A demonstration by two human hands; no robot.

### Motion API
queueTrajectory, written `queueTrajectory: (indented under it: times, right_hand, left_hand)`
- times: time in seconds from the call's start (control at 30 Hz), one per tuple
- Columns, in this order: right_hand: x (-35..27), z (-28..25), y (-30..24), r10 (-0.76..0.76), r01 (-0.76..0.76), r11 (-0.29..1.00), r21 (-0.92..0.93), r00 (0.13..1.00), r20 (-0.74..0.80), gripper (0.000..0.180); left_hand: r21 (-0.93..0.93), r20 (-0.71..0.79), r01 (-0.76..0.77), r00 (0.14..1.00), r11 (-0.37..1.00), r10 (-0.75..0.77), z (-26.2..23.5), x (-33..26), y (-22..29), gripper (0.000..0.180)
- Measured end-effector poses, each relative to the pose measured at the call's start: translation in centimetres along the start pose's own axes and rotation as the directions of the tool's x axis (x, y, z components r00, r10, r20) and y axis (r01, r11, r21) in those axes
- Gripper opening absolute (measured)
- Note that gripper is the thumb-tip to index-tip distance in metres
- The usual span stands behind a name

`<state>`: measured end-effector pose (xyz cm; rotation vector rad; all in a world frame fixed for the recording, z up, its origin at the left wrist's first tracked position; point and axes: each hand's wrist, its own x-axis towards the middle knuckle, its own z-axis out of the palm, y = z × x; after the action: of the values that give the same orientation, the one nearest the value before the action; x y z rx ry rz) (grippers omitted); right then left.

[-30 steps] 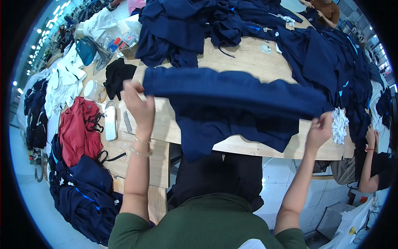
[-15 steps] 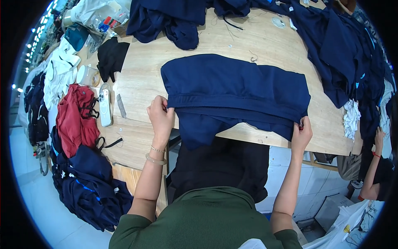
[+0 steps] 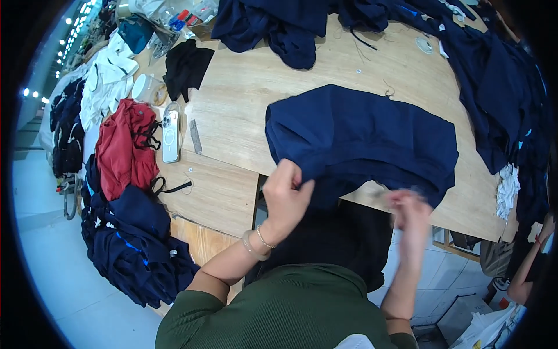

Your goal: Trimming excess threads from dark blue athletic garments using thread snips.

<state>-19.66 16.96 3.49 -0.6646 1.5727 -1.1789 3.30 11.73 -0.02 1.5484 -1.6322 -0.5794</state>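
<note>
A folded navy blue garment (image 3: 372, 125) lies curved across the wooden table, its waistband-like strip and lower folds at the near edge. My left hand (image 3: 286, 199) is at the garment's near left corner, fingers bent and thumb apart, with no cloth seen between them. Motion smears my right hand (image 3: 411, 212) beside the near right edge of the cloth. Its fingertips are too blurred to show whether they hold anything.
Navy garments are heaped on the far side (image 3: 264, 29) and along the right (image 3: 494, 99). To the left lie a phone (image 3: 171, 136), a grey strip (image 3: 196, 137), black cloth (image 3: 185, 67), a clear plastic tub (image 3: 148, 89) and red clothing (image 3: 125, 151). A co-worker's arm (image 3: 526, 270) shows at far right.
Both hands have left the waistband ends they gripped and come closer together. The garment's near edge has slackened and curved. The whole view has shifted, so the table appears farther right.
</note>
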Motion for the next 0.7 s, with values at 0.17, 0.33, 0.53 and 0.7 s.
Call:
queueTrajectory:
  times: [0.17, 0.33, 0.53, 0.7]
  right_hand:
    - [1.8, 8.0, 1.2, 0.137, -0.23, 0.898, 0.376, 0.957, 0.258, 0.019]
    - [3.6, 5.9, -0.2, -0.015, 0.013, 0.858, 0.514, 1.0, 0.0, 0.02]
    - [3.3, 2.2, -2.3, -0.116, 0.097, 0.926, 0.365, 0.993, 0.03, 0.035]
    - [4.1, -0.1, -9.5, -0.442, 0.491, 0.772, 0.403, 0.871, -0.215, 0.046]
  left_hand:
    - [-0.057, 0.125, -0.191, 0.972, 0.98, 0.197, 2.5, -1.2, 4.2, 0.027]
    - [-0.026, 0.072, -0.289, 0.954, 0.957, 0.29, 1.5, -1.3, 3.5, 0.024]
    - [0.232, 0.136, 0.001, 0.99, 0.973, -0.033, 0.2, 0.1, -3.2, 0.051]
    - [0.096, 0.244, 0.047, 0.967, 0.994, -0.069, -0.8, 2.1, -3.6, 0.037]
